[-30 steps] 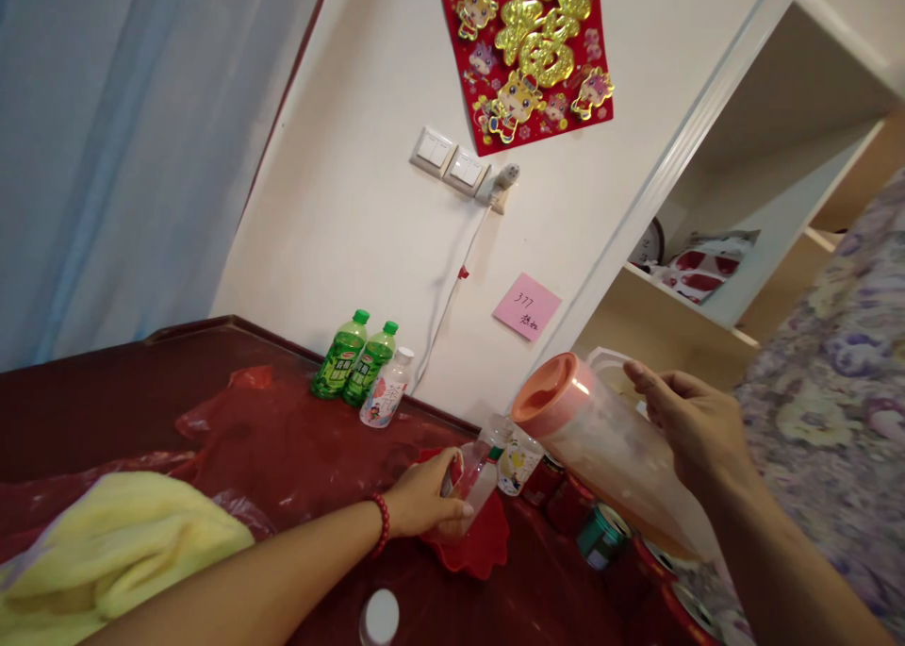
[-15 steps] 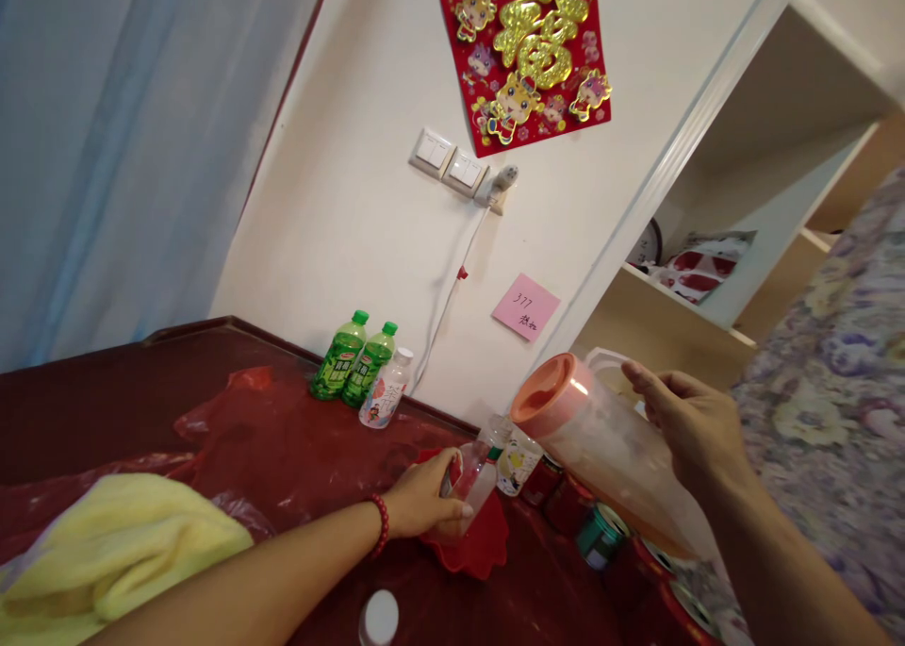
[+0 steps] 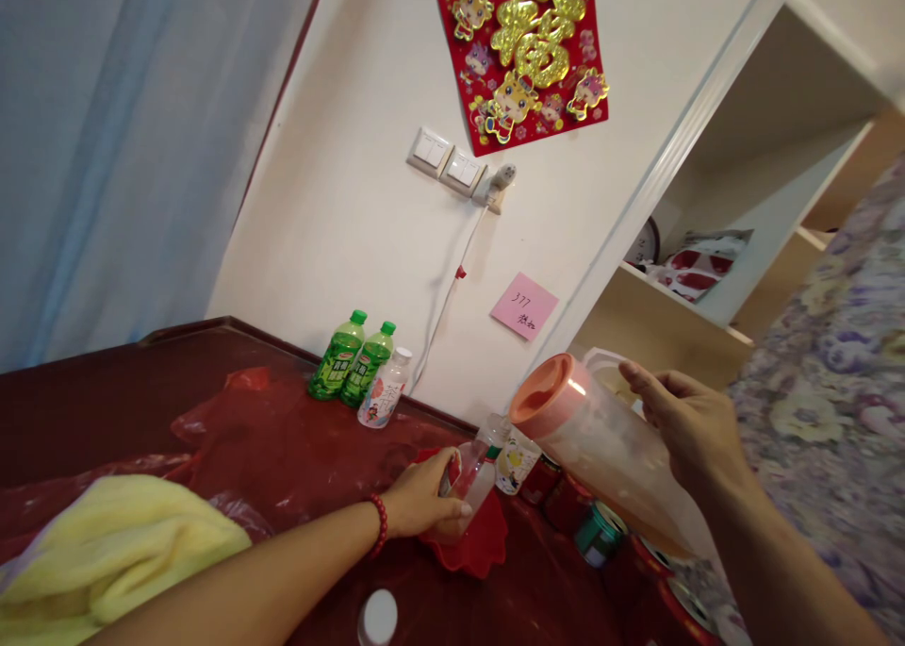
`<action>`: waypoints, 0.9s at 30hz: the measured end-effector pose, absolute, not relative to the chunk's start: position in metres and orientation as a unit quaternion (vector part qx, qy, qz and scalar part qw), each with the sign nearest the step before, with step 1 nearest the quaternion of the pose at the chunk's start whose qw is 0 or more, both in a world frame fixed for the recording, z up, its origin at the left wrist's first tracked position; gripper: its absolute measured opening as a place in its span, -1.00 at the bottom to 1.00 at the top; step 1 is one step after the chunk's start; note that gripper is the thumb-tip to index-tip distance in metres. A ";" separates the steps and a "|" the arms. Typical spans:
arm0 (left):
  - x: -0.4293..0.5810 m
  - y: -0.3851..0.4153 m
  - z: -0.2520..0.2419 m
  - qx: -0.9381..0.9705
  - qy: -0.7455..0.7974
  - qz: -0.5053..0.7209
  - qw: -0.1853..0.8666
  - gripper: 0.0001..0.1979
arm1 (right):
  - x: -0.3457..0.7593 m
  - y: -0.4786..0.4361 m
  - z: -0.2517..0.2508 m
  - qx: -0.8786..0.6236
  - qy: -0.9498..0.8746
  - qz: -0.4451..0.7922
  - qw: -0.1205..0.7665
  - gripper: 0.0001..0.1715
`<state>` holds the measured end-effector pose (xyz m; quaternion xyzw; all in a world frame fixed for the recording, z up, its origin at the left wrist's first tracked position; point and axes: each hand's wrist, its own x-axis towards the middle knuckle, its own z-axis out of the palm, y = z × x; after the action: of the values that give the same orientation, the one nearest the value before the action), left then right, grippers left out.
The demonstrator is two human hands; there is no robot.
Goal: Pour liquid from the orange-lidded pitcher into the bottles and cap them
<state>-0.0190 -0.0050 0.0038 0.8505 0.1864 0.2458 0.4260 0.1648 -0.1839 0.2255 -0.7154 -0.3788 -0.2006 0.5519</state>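
Observation:
My left hand (image 3: 428, 497), with a red bead bracelet (image 3: 379, 525) on its wrist, is closed around a clear plastic bottle (image 3: 481, 476). The bottle leans to the right, uncapped, over a red dish (image 3: 470, 556) on the table. My right hand (image 3: 685, 424) grips the handle of a translucent pitcher (image 3: 608, 467) with an orange lid (image 3: 544, 396). The pitcher is tilted, its lid end close to the bottle's mouth. Some liquid shows along its lower side. I cannot make out a stream between the two. A white cap (image 3: 378, 618) lies at the table's front.
Two green drink bottles (image 3: 339, 358) and a white bottle (image 3: 386, 391) stand by the wall. A printed cup (image 3: 516, 462) and several cans (image 3: 600, 533) line the right side. A yellow towel (image 3: 127, 552) lies at left on red plastic film (image 3: 275, 457).
The view has shifted very slightly. Both hands keep their hold, and the bottle and pitcher stay in nearly the same positions.

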 end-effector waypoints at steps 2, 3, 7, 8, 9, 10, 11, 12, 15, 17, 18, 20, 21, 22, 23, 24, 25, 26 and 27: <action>-0.019 -0.005 0.003 0.848 0.180 0.251 0.430 -0.43 | 0.165 -0.185 0.226 -0.717 -0.376 -0.202 0.550 -0.32; -0.019 -0.005 0.003 0.848 0.179 0.250 0.431 -0.43 | 0.166 -0.185 0.226 -0.719 -0.374 -0.203 0.550 -0.32; -0.018 -0.004 0.002 0.851 0.186 0.243 0.426 -0.42 | 0.166 -0.186 0.226 -0.721 -0.372 -0.207 0.547 -0.29; -0.017 -0.004 0.001 0.852 0.188 0.244 0.424 -0.41 | 0.166 -0.186 0.226 -0.722 -0.372 -0.207 0.546 -0.29; -0.017 -0.004 0.001 0.853 0.188 0.245 0.422 -0.41 | 0.166 -0.186 0.226 -0.723 -0.373 -0.207 0.544 -0.29; -0.017 -0.004 0.001 0.854 0.187 0.245 0.420 -0.40 | 0.166 -0.186 0.226 -0.723 -0.372 -0.207 0.544 -0.29; -0.017 -0.004 0.001 0.855 0.187 0.245 0.417 -0.40 | 0.166 -0.185 0.225 -0.723 -0.371 -0.206 0.545 -0.29; -0.017 -0.004 0.001 0.856 0.185 0.244 0.416 -0.40 | 0.166 -0.185 0.225 -0.724 -0.372 -0.204 0.544 -0.29; -0.017 -0.003 0.000 0.856 0.184 0.245 0.416 -0.41 | 0.166 -0.183 0.226 -0.725 -0.374 -0.204 0.541 -0.29; -0.017 -0.003 0.000 0.855 0.186 0.245 0.418 -0.42 | 0.165 -0.182 0.226 -0.726 -0.373 -0.206 0.540 -0.29; -0.017 -0.003 0.000 0.855 0.186 0.245 0.418 -0.43 | 0.165 -0.182 0.226 -0.725 -0.372 -0.206 0.541 -0.29; -0.017 -0.003 0.000 0.855 0.187 0.246 0.417 -0.42 | 0.164 -0.183 0.227 -0.725 -0.370 -0.205 0.544 -0.29; -0.017 -0.003 0.000 0.855 0.188 0.246 0.417 -0.42 | 0.163 -0.183 0.227 -0.724 -0.369 -0.204 0.545 -0.29; -0.017 -0.003 0.000 0.855 0.188 0.245 0.416 -0.43 | 0.163 -0.183 0.227 -0.725 -0.369 -0.204 0.545 -0.29; -0.017 -0.003 0.000 0.855 0.190 0.245 0.415 -0.43 | 0.162 -0.184 0.227 -0.726 -0.368 -0.206 0.544 -0.29; -0.017 -0.004 0.000 0.856 0.191 0.244 0.414 -0.43 | 0.162 -0.184 0.228 -0.726 -0.367 -0.207 0.544 -0.29; -0.017 -0.004 0.001 0.856 0.192 0.244 0.413 -0.44 | 0.163 -0.183 0.228 -0.725 -0.368 -0.208 0.544 -0.29; -0.017 -0.004 0.001 0.856 0.192 0.245 0.412 -0.43 | 0.163 -0.183 0.228 -0.724 -0.369 -0.209 0.544 -0.29; -0.017 -0.004 0.001 0.856 0.191 0.245 0.413 -0.43 | 0.163 -0.183 0.228 -0.723 -0.370 -0.210 0.544 -0.30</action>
<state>-0.0173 -0.0039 0.0011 0.8561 0.1909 0.2452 0.4128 0.1631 -0.1828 0.2278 -0.7230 -0.3703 -0.2099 0.5442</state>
